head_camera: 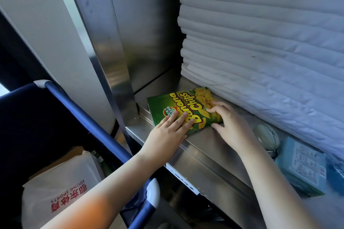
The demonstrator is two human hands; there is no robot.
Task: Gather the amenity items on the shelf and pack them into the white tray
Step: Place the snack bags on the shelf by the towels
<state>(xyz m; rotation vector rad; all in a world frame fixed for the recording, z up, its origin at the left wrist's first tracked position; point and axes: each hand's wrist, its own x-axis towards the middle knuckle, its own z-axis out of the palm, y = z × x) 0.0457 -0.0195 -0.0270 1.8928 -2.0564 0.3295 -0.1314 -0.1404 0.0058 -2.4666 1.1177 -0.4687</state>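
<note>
A green banana chips bag (pixel 188 104) lies flat on the steel shelf (pixel 210 147). My left hand (pixel 167 132) rests on its near left corner with straight fingers. My right hand (pixel 229 122) is on the bag's right end, fingers on top and thumb at its near edge. Further right on the shelf lie a small pale oval case (pixel 268 135) and a light blue packet (pixel 305 167) with printed text. No white tray is in view.
A tall stack of folded white linen (pixel 260 39) fills the back right of the shelf. A blue-framed cart bag (pixel 89 128) stands at lower left, holding a white plastic bag (pixel 61 189) with red print. A steel upright (pixel 111 61) bounds the shelf's left side.
</note>
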